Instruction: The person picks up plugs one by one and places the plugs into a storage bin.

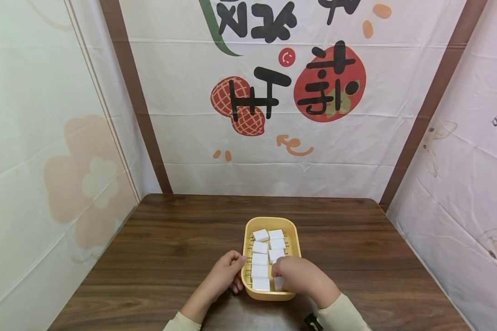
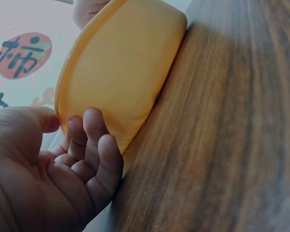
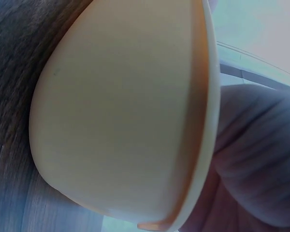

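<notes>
A yellow plastic basket (image 1: 291,296) stands on the table with two rows of white charger plugs (image 1: 260,259) inside, their metal prongs pointing outward to the sides. At its left rim my left hand (image 1: 228,271) holds on with thumb and forefinger; the other fingers (image 2: 104,164) curl beside the outer wall. My right hand (image 1: 301,276) reaches over the right rim into the front right part, fingers bent down around a plug (image 1: 279,282) that it partly covers. In the right wrist view the basket's outer wall (image 3: 116,111) hides the fingertips.
The dark wood-grain table (image 1: 182,230) extends around the basket. Printed fabric walls (image 1: 190,174) enclose its back and both sides. A small black item (image 1: 313,322) shows by the right sleeve (image 1: 341,315).
</notes>
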### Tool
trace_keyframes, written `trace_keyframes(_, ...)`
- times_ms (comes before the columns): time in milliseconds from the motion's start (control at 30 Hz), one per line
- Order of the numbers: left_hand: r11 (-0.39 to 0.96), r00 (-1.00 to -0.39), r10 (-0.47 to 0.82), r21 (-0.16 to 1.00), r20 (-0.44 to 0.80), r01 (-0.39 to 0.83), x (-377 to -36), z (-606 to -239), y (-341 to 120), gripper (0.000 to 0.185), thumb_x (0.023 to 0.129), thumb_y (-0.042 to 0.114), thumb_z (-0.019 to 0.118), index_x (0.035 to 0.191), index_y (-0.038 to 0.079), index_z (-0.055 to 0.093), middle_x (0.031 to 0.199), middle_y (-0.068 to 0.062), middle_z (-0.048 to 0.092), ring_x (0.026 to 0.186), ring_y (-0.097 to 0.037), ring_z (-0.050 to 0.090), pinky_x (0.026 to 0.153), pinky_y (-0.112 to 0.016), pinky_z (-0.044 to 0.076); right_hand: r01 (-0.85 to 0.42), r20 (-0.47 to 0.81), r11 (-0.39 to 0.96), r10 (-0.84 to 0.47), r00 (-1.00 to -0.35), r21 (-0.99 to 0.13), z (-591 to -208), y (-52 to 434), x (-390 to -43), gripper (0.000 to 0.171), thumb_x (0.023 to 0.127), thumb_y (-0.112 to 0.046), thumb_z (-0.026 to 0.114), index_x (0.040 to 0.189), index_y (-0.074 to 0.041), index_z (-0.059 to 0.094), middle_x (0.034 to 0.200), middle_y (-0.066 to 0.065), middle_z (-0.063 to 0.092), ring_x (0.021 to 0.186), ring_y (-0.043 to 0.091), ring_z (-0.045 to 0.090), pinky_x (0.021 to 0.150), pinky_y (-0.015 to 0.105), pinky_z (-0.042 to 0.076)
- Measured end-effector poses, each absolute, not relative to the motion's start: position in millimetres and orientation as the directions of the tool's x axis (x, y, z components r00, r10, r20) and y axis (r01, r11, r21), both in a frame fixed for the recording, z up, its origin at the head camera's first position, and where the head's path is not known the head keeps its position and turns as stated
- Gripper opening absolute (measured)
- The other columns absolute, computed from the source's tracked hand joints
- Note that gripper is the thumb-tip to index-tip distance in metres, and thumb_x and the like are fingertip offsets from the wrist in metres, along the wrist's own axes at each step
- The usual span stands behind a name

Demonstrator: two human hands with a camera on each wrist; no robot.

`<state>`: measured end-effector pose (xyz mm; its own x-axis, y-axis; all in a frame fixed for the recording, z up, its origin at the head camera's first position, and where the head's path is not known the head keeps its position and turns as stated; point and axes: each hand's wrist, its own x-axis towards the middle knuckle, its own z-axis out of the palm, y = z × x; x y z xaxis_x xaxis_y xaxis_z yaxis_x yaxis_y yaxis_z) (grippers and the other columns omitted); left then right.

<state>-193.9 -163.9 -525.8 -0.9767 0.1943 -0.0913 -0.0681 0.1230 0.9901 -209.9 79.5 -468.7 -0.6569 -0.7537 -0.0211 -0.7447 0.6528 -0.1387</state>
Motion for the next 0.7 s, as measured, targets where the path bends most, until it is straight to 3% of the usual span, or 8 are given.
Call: trace_keyframes(700,0.126,-0.978,0.187,0.989,-0.098,-0.075,-194.0,-526.8,-163.4,0.035,0.109,0.031,0.051,0.112,-0.004,0.051,0.062,-0.004,0.059,0.05,-0.016,0.058,0.043,-0.027,0.048,-0.721,-0.002,0.684,-0.726,-0.688,-0.107,-471.7,75.4,-207.0,0.023,0.071,-0.011,0.088,0.081,-0.019,0.069,0.078,-0.01,0.058,0.067,0.006,0.048,0.063,0.026,0.047)
